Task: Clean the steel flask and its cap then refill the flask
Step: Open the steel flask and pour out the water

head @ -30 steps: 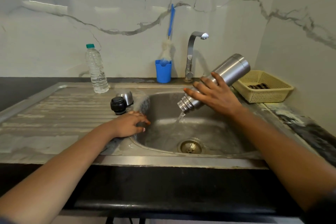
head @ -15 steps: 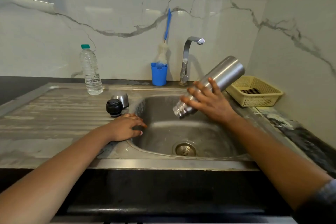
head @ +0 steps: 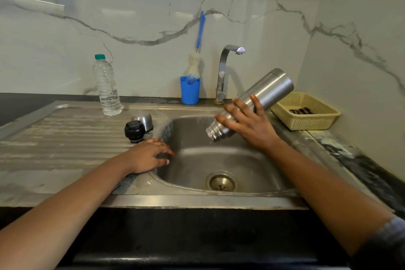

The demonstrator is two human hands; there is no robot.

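Observation:
My right hand [head: 247, 125] grips the steel flask [head: 266, 92] over the sink basin [head: 241, 160]. The flask is tilted with its open threaded mouth [head: 211, 133] pointing down to the left and its base up toward the right. No stream runs from the mouth. My left hand [head: 146, 156] rests on the basin's left rim with its fingers loosely bent, holding nothing. Just behind that hand, on the drainboard, stand the black inner stopper [head: 134, 131] and the steel cap [head: 143, 121].
A clear plastic water bottle [head: 107, 87] with a green lid stands on the drainboard [head: 54, 138]. A blue cup [head: 190, 92] holds a bottle brush [head: 198, 50] beside the tap [head: 225, 68]. A yellow basket [head: 306, 112] sits at the right. The drain [head: 221, 182] is open.
A second ago water poured from the flask's mouth into the basin; that stream has stopped. The flask stays tilted in my right hand. My left hand has stayed on the rim.

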